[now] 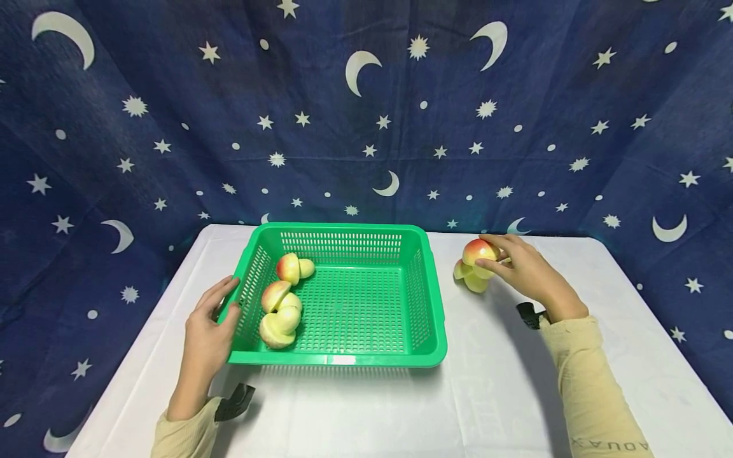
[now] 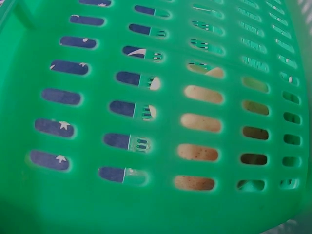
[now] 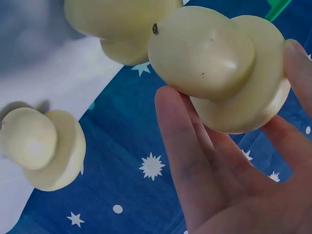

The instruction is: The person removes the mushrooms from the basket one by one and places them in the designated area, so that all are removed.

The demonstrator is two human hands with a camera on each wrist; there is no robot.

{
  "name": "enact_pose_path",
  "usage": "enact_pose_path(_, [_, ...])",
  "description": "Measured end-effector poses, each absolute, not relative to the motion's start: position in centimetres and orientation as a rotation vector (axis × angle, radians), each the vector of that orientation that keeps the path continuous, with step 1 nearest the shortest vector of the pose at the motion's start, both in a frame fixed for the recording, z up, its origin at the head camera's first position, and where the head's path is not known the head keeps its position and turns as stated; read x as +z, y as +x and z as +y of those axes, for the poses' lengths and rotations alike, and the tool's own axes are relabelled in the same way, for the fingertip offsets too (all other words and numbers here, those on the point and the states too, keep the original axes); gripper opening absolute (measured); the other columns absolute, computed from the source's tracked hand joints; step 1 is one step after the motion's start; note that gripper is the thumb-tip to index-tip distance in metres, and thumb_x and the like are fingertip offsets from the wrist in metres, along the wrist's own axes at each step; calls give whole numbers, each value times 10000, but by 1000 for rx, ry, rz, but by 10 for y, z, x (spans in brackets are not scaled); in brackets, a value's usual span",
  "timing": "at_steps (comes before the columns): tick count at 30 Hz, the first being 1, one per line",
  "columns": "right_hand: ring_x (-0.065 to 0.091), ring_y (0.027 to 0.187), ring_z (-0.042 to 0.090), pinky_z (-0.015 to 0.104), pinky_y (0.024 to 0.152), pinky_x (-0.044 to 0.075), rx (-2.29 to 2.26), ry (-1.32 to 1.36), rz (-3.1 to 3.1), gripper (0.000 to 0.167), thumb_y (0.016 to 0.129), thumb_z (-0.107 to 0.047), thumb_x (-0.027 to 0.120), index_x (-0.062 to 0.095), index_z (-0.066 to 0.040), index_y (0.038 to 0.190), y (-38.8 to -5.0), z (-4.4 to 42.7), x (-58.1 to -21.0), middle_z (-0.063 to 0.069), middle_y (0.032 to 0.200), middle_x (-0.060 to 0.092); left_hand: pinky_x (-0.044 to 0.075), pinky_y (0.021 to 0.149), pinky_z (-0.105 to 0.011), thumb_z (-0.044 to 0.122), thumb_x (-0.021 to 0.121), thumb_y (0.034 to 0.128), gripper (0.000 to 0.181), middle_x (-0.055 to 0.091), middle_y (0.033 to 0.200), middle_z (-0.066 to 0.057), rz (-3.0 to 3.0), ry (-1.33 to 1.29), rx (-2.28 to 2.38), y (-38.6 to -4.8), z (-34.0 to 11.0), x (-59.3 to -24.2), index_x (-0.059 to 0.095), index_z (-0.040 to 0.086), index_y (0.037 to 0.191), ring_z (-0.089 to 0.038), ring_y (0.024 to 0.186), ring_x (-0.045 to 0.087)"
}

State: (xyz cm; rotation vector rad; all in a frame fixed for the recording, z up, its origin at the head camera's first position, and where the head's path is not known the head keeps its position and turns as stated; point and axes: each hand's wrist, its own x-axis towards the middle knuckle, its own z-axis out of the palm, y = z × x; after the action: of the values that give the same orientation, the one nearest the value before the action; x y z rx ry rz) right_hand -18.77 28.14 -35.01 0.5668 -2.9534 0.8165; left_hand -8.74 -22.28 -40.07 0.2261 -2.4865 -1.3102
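Note:
My right hand (image 1: 529,270) pinches a rounded piece with a red and yellow cap (image 1: 480,252) above the table, right of the basket. Seen from the right wrist, its pale underside (image 3: 239,109) carries a smooth pale bulb (image 3: 200,53), with thumb and fingers around the cap. Two similar pieces lie beyond it in that view, one at the left (image 3: 53,151) and one at the top (image 3: 122,19). My left hand (image 1: 207,334) is at the left rim of the green basket (image 1: 383,360), its thumb and fingers spread and touching or nearly touching it. Only the basket's slotted wall (image 2: 97,200) fills the left wrist view.
Several similar pieces, among them one at the back (image 1: 288,269), lie along the left inside of the basket. A white cloth (image 1: 355,413) covers the table. Behind it hangs a dark blue curtain (image 1: 321,83) with moons and stars.

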Motion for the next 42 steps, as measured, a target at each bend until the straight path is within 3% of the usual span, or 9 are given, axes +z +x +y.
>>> enact_pose_path(5, [642, 1005, 435, 572, 864, 521, 804, 550, -2932, 573, 971, -270, 651, 484, 34, 1426, -188, 286, -351, 277, 1248, 531, 374, 1119, -500, 61, 494, 984, 432, 480, 1499, -52, -2475, 216, -1333, -88, -221, -399, 559, 73, 1411, -258, 1409, 415])
enact_pose_path(11, [630, 1003, 407, 575, 854, 497, 754, 531, -2909, 552, 964, -277, 660, 514, 36, 1395, -190, 290, -352, 249, 1182, 576, 377, 1133, -429, 66, 498, 983, 432, 481, 1499, -44, -2479, 228, -1331, -87, -221, -399, 564, 87, 1410, -238, 1407, 418])
enact_pose_path(19, [617, 1027, 442, 589, 874, 492, 757, 467, -2927, 552, 971, -286, 648, 508, 36, 1397, -191, 296, -353, 288, 1299, 515, 371, 1136, -435, 61, 500, 987, 431, 473, 1505, -56, -2477, 223, -1335, -87, -223, -399, 559, 79, 1413, -248, 1409, 415])
enact_pose_path(30, [611, 1029, 474, 588, 868, 509, 781, 408, -2928, 571, 986, -310, 621, 484, 54, 1405, -192, 302, -360, 295, 1236, 514, 368, 1116, -210, 71, 500, 984, 429, 485, 1495, -46, -2476, 224, -1323, -87, -224, -402, 567, 87, 1407, -233, 1402, 424])
enact_pose_path(42, [609, 1013, 495, 593, 859, 506, 753, 367, -2932, 600, 977, -286, 638, 452, 82, 1412, -196, 310, -371, 336, 1227, 508, 380, 1137, -368, 65, 497, 981, 430, 487, 1493, -35, -2480, 237, -1319, -88, -223, -402, 570, 86, 1404, -228, 1402, 425])
